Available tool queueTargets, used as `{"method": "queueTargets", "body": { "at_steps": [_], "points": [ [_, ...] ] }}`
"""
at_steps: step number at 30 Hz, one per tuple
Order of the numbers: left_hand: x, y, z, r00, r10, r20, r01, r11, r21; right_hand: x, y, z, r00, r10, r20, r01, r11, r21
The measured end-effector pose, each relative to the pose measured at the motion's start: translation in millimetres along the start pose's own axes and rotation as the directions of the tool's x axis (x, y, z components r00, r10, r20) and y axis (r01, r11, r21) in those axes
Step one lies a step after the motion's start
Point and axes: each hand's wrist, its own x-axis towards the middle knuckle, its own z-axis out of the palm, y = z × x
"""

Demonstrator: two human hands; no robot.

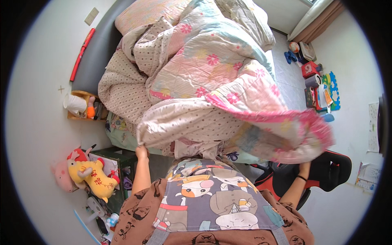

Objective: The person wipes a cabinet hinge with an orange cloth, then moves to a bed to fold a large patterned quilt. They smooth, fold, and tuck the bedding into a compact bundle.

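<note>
My left hand [142,152] grips a bunched corner of a cream polka-dot bed cover [183,119] at the near side of the bed. Far to the right, my right hand [304,169] is closed on the edge of a pink, floral-patterned quilt [211,61]. That raised edge curves toward me and is blurred. The quilt lies rumpled over the polka-dot cover, and whether the two are joined I cannot tell. Beneath them shows a pale green patterned bed sheet [118,130]. My right fingers are partly hidden by the quilt.
A black and red chair [330,171] stands by my right hand. On my left are plush toys [95,179] on a dark green stand [125,156]. A wooden wall shelf [73,117] holds a paper roll [75,104]. Boxes [310,69] and slippers [290,57] line the right wall.
</note>
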Motion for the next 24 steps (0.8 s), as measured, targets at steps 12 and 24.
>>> {"method": "queueTargets", "body": {
  "at_steps": [12,24],
  "points": [
    [-141,149,149,0.075,0.828,0.556,-0.976,-0.052,0.209,-43,-332,98,0.722,-0.672,-0.166,0.665,0.605,0.439],
    [-131,153,43,0.028,0.9,0.436,-0.95,-0.112,0.292,101,-221,75,0.76,-0.601,-0.247,0.621,0.561,0.548]
  ]
}}
